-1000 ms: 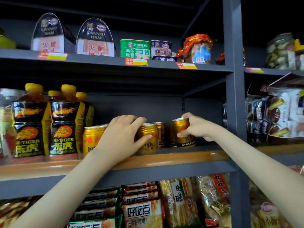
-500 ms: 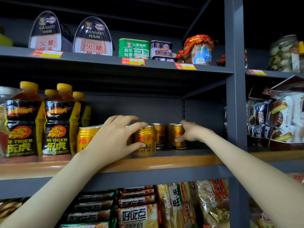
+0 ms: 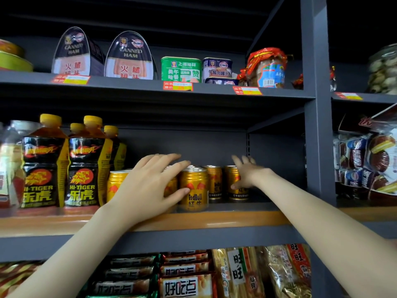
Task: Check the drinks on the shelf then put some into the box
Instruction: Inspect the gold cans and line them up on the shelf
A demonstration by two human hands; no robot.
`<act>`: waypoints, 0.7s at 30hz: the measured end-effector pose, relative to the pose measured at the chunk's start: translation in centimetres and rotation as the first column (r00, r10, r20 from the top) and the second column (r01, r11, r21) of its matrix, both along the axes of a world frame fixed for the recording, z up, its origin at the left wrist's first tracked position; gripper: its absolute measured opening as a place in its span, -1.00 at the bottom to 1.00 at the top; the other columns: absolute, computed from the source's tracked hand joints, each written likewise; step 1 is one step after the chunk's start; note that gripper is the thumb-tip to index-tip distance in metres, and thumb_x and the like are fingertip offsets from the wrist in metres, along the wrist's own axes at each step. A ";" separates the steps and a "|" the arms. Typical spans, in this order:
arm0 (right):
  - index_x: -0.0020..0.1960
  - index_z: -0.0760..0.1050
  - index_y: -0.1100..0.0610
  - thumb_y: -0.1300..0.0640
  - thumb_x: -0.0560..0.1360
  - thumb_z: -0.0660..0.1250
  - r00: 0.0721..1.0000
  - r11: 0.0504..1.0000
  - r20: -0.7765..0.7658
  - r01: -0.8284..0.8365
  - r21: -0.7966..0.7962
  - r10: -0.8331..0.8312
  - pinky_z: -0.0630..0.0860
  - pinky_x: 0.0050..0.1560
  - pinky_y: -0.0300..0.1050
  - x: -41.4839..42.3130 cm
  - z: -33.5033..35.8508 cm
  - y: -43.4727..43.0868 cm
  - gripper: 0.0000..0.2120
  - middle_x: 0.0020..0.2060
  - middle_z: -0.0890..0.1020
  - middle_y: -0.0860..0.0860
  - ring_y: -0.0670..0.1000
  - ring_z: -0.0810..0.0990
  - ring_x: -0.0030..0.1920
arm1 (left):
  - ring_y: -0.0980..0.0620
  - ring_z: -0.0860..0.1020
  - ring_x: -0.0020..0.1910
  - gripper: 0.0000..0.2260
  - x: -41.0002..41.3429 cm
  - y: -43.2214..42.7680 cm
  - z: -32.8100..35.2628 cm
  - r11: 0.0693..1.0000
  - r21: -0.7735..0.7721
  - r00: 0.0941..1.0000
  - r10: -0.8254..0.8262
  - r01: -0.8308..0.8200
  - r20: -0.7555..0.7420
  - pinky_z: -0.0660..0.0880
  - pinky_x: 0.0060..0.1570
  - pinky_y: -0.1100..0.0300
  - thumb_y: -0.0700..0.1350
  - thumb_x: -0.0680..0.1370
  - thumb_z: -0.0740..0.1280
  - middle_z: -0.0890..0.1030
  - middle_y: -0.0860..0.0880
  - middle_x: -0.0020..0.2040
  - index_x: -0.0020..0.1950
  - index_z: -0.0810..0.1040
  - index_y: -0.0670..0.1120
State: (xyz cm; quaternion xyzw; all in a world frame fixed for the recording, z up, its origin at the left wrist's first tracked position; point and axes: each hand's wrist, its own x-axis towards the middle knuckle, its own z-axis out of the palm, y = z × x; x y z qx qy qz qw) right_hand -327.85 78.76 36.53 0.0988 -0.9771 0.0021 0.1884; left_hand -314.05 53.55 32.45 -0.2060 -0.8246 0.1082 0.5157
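Observation:
Several gold Red Bull cans stand on the middle shelf (image 3: pixel 225 219). My left hand (image 3: pixel 148 186) lies over the cans at the left. Its fingers stretch across their tops and its thumb touches the front can (image 3: pixel 194 188). Another gold can (image 3: pixel 116 183) stands just left of that hand. My right hand (image 3: pixel 247 173) is spread open in front of the rightmost can (image 3: pixel 228 179), which stands upright on the shelf; the thumb is at its side. One more can (image 3: pixel 214 181) stands between the two hands. No box is in view.
Hi-Tiger bottles (image 3: pixel 43 168) with yellow caps fill the shelf's left part. Canned ham tins (image 3: pixel 130 59) and a jar (image 3: pixel 268 69) sit on the shelf above. Snack packs (image 3: pixel 182 284) lie below. A grey upright post (image 3: pixel 318 125) bounds the bay on the right, with packaged cakes (image 3: pixel 365 164) beyond it.
My right hand set the tilted can upright at the back right of the shelf and let go, its fingers now spread. My left hand stayed on the cans and its fingers straightened.

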 end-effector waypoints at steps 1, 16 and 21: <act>0.57 -0.30 0.01 -0.10 0.45 0.43 0.999 0.997 -0.007 -0.052 0.048 0.053 -0.05 0.51 0.19 0.0 0.2 -0.4 0.04 0.57 -0.18 0.08 0.13 -0.21 0.55 | -0.12 0.56 0.18 -0.50 -0.1 0.0 0.0 1.000 -0.010 1.000 0.004 -0.004 -0.008 0.44 0.23 -0.04 0.24 0.55 0.11 0.56 -0.10 0.27 0.35 0.50 -0.01; 0.06 0.13 0.03 0.02 0.48 0.43 0.919 0.921 -0.060 -0.388 0.043 0.390 0.48 -0.16 -0.05 2.6 0.2 -2.1 -0.55 0.23 0.25 0.04 0.12 0.47 0.07 | -0.13 0.56 0.22 -0.57 -0.1 0.8 -0.3 0.988 -0.149 0.995 0.023 -0.036 -0.093 0.41 0.29 -0.04 0.09 0.61 0.10 0.55 -0.16 0.30 0.37 0.50 -0.06; 0.31 0.14 0.03 0.02 0.39 0.51 0.878 0.884 -0.119 -0.468 -0.017 0.463 0.43 0.23 0.05 3.1 0.3 -2.2 -0.31 0.31 0.31 0.06 0.09 0.27 0.34 | -0.14 0.56 0.21 -0.59 -0.2 0.8 -0.3 0.987 -0.162 0.994 0.006 -0.023 -0.106 0.45 0.27 -0.05 0.07 0.61 0.11 0.56 -0.16 0.29 0.37 0.50 -0.07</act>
